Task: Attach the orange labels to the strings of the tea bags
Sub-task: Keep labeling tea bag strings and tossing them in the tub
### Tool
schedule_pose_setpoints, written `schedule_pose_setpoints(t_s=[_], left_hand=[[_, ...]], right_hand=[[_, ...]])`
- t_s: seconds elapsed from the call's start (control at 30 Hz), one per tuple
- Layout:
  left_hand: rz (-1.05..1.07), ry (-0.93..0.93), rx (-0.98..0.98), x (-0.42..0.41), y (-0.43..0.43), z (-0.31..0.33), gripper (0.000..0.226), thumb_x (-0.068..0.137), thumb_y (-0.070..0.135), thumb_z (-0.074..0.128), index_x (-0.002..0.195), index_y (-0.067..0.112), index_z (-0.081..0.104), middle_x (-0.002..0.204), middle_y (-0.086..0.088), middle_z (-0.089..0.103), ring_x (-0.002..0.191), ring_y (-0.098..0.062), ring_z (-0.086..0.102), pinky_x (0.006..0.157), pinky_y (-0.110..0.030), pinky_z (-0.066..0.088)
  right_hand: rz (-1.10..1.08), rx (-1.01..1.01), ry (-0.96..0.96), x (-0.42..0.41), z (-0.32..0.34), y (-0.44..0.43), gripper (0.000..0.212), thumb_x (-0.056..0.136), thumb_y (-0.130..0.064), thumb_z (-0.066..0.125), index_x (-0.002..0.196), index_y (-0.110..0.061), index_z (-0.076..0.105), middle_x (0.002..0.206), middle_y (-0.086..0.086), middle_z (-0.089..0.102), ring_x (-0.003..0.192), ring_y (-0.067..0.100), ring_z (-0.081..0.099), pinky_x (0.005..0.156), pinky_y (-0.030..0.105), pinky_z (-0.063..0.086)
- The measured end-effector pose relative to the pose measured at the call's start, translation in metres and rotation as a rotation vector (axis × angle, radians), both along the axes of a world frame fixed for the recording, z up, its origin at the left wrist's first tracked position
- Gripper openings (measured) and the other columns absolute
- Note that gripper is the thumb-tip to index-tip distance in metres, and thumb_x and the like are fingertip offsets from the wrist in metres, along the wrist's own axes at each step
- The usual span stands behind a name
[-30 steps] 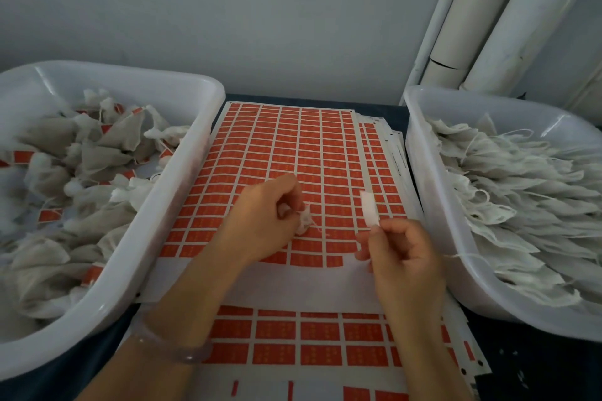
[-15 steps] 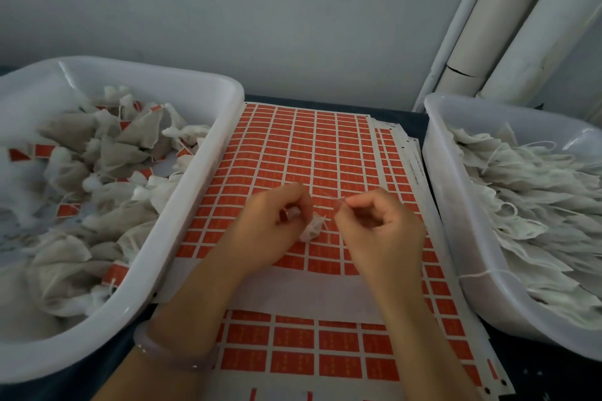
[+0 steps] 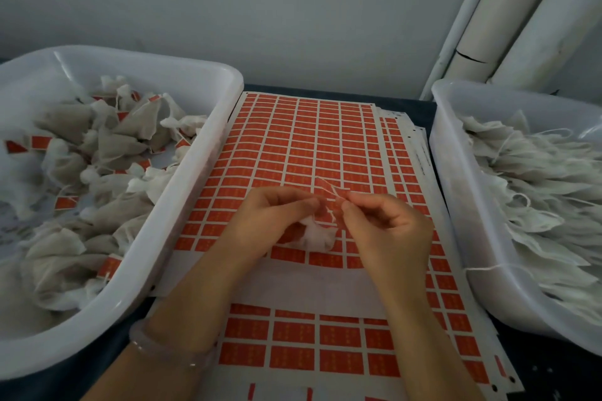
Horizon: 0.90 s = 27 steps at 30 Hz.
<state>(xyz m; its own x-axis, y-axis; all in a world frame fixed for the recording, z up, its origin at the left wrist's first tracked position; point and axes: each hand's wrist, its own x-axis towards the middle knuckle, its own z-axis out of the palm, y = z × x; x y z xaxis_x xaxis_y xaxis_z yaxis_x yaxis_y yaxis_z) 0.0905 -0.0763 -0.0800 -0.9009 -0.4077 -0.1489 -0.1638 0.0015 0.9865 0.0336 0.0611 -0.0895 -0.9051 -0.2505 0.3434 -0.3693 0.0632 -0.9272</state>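
Labelling in progress, one bag held at centre.
Left tub (image 3: 182,205) at 9 o'clock: tagged output. Left hand (image 3: 270,221) fingers curl round tea bag (image 3: 317,238) to steady it. Orange label (image 3: 329,189) at its 12 o'clock, pinched by right hand (image 3: 387,231) fingers, likely for folding shut. Right tub (image 3: 456,205) at 3 o'clock: untagged stock.

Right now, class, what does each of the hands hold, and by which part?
The left hand grips a white tea bag by its gathered top. The right hand pinches an orange label by its right end, between thumb and fingertips.
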Motion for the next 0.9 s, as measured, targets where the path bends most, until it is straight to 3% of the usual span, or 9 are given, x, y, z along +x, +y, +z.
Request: schedule_pose_setpoints(t_s=[0.1, 0.3, 0.5, 0.6, 0.73, 0.83, 0.9], left_hand=[[0.029, -0.034, 0.041, -0.001, -0.001, -0.002, 0.018, 0.088, 0.013, 0.063, 0.079, 0.02, 0.078, 0.085, -0.01, 0.073, 0.085, -0.032, 0.069, 0.08, -0.04, 0.058], [0.001, 0.017, -0.031, 0.002, 0.001, 0.0, 0.034, 0.082, -0.005, 0.062, 0.07, 0.025, 0.076, 0.077, 0.002, 0.074, 0.074, -0.012, 0.07, 0.061, -0.015, 0.053], [-0.02, 0.027, -0.04, 0.002, 0.0, -0.003, 0.047, 0.075, -0.008, 0.068, 0.071, 0.038, 0.074, 0.078, 0.012, 0.072, 0.068, -0.005, 0.068, 0.057, -0.013, 0.051], [-0.051, 0.041, -0.053, 0.003, 0.0, -0.003, 0.049, 0.073, -0.009, 0.068, 0.084, 0.039, 0.073, 0.087, 0.018, 0.071, 0.07, -0.007, 0.068, 0.057, -0.013, 0.051], [-0.08, 0.073, -0.078, 0.002, 0.001, -0.005, 0.059, 0.072, -0.009, 0.069, 0.083, 0.049, 0.07, 0.094, 0.03, 0.065, 0.071, -0.008, 0.068, 0.059, -0.017, 0.054], [-0.115, 0.1, -0.095, 0.003, 0.002, -0.004, 0.061, 0.072, -0.011, 0.069, 0.089, 0.048, 0.066, 0.094, 0.026, 0.067, 0.069, -0.014, 0.068, 0.063, -0.031, 0.06], [-0.157, 0.12, -0.089, 0.004, 0.001, -0.004, 0.065, 0.072, -0.013, 0.067, 0.1, 0.045, 0.061, 0.094, 0.016, 0.07, 0.065, -0.016, 0.067, 0.06, -0.032, 0.058]], right_hand=[[0.023, -0.036, -0.057, 0.001, 0.003, 0.001, 0.025, 0.078, -0.004, 0.072, 0.083, -0.028, 0.071, 0.075, -0.016, 0.071, 0.071, 0.004, 0.069, 0.058, 0.012, 0.052], [0.011, -0.122, -0.135, 0.003, 0.008, 0.001, 0.007, 0.079, -0.02, 0.072, 0.074, -0.025, 0.071, 0.064, -0.01, 0.07, 0.062, 0.004, 0.068, 0.053, 0.008, 0.049], [-0.075, -0.241, -0.276, -0.003, 0.006, 0.002, 0.018, 0.075, -0.015, 0.076, 0.084, -0.028, 0.069, 0.074, -0.008, 0.073, 0.066, 0.008, 0.07, 0.055, 0.014, 0.053], [-0.051, -0.306, -0.371, -0.006, 0.005, 0.004, 0.028, 0.074, -0.021, 0.075, 0.099, -0.031, 0.069, 0.083, -0.006, 0.074, 0.073, 0.011, 0.072, 0.06, 0.021, 0.056], [-0.005, -0.293, -0.439, -0.007, 0.006, 0.004, 0.015, 0.077, -0.016, 0.072, 0.081, -0.03, 0.075, 0.08, -0.004, 0.074, 0.072, 0.014, 0.071, 0.063, 0.023, 0.056], [0.079, -0.272, -0.515, -0.007, 0.006, 0.003, 0.023, 0.08, -0.009, 0.069, 0.072, -0.029, 0.075, 0.074, 0.001, 0.073, 0.066, 0.014, 0.07, 0.058, 0.022, 0.054], [0.129, -0.258, -0.545, -0.006, 0.006, 0.003, 0.02, 0.08, -0.008, 0.069, 0.071, -0.026, 0.075, 0.071, 0.002, 0.072, 0.063, 0.014, 0.068, 0.056, 0.023, 0.053]])
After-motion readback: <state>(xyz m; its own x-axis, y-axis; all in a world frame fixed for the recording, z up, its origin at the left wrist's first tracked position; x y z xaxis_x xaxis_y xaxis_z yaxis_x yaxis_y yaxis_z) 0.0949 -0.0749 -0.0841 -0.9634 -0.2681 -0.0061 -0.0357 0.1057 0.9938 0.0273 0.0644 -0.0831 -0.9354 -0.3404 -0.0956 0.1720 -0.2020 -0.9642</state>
